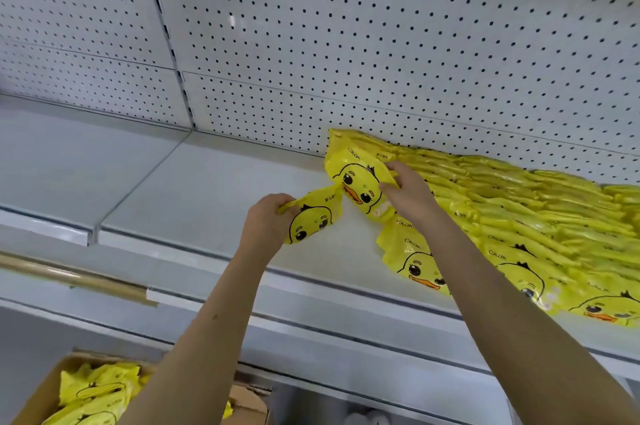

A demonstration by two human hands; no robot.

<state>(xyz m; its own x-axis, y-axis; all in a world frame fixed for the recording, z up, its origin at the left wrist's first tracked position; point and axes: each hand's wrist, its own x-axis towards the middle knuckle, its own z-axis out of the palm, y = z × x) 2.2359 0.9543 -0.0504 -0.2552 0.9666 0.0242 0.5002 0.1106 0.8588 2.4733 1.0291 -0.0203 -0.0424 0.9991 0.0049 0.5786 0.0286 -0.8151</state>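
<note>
Two yellow packs printed with a cartoon duck face are held above a white shelf. My left hand grips the edge of the lower duck pack, which hangs just above the shelf. My right hand grips the upper duck pack, at the left end of the back row. Several rows of the same yellow packs stand leaning on the shelf's right half, against the pegboard.
A white pegboard back wall rises behind the shelf. A cardboard box holding more duck packs sits at the lower left. A brass-coloured rail runs along the shelf front at left.
</note>
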